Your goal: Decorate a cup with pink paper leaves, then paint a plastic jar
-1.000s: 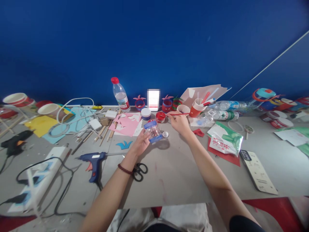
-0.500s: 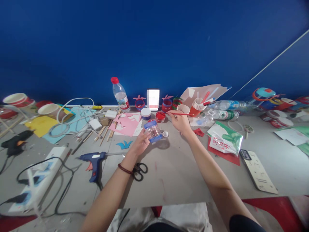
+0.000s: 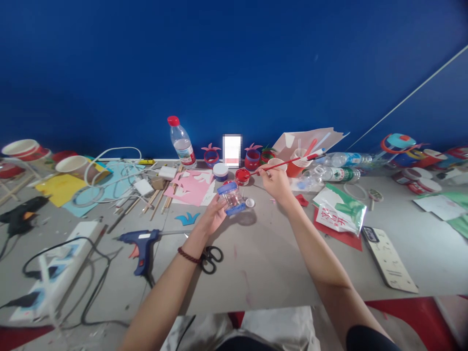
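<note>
My left hand [image 3: 215, 214] is wrapped round a clear plastic piece with blue painted bands [image 3: 231, 197], holding it tilted above the table. In my right hand [image 3: 275, 184] is a red-handled paintbrush [image 3: 287, 163], pinched near its lower part. The brush tip is at the open jar of red paint [image 3: 242, 176]. Beside that jar stands a white-lidded jar of blue paint [image 3: 220, 171]. A small white cap [image 3: 250, 203] shows just right of the clear piece. Behind the jars are a red-and-blue cup with leaf shapes [image 3: 252, 157] and a similar one [image 3: 211, 155].
A blue glue gun [image 3: 143, 243] and black scissors [image 3: 211, 259] lie near my left forearm. Pink cut paper [image 3: 193, 187] and a red-capped bottle [image 3: 182, 144] are farther back. Right of my hand are stacked paper cups [image 3: 295, 166], plastic bottles [image 3: 340, 174] and a phone [image 3: 390, 261].
My right hand has turned the brush, so its handle end now points higher up to the right while the tip stays by the red paint. My left hand is nearly still.
</note>
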The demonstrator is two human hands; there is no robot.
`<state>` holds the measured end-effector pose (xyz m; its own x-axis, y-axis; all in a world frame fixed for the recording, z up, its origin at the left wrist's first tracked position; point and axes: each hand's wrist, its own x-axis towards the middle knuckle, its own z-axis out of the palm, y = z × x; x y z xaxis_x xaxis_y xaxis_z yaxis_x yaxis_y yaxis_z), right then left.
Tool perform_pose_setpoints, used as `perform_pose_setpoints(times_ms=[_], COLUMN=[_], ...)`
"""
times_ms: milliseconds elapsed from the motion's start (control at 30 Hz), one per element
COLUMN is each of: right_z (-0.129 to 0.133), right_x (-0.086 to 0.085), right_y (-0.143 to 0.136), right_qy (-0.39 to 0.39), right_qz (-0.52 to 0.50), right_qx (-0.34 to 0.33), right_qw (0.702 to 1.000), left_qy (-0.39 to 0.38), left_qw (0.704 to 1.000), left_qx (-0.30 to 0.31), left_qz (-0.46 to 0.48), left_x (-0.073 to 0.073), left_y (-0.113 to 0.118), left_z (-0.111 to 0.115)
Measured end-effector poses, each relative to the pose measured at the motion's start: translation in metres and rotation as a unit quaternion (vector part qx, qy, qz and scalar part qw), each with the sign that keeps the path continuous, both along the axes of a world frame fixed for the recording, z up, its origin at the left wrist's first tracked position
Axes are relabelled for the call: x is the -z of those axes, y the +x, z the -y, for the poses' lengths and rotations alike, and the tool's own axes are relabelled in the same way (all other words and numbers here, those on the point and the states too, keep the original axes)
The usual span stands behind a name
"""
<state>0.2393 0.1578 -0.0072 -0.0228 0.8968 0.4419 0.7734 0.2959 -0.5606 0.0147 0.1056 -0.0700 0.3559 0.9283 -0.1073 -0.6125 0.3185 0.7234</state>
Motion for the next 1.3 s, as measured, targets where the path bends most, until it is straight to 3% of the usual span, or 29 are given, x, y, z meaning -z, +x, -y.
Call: perform_pose_setpoints(times_ms=[333,533,800,1067,1300], right_z=[-0.004,0.0,0.001,-0.003,0.001], right_x=[0.012,0.008,-0.004,0.007,0.005], right_y=[-0.003,-0.005,0.001,-0.003,-0.009], right_qy=[0.021,-0.003,-0.01,0.005,-0.029], right_qz=[-0.018,-0.002,-0.019,-0.052,-0.014], right_qx=[-0.016,-0.035,-0.012,-0.058,-0.056], right_qw=[0.999,0.999,1.0,0.997,0.998], left_qy=[0.014,0.006,0.008,0.013,0.012], left_qw=[1.0,1.0,1.0,1.0,1.0], left_qx=[0.006,-0.002,0.003,0.003,0.003], left_qz=[-0.007,-0.009,-0.004,-0.006,0.0], left_x=[0.0,0.0,-0.001,-0.002,0.0], left_y=[0.0,0.001,0.0,0.001,0.001], left_z=[-0.001,-0.001,0.0,0.001,0.0])
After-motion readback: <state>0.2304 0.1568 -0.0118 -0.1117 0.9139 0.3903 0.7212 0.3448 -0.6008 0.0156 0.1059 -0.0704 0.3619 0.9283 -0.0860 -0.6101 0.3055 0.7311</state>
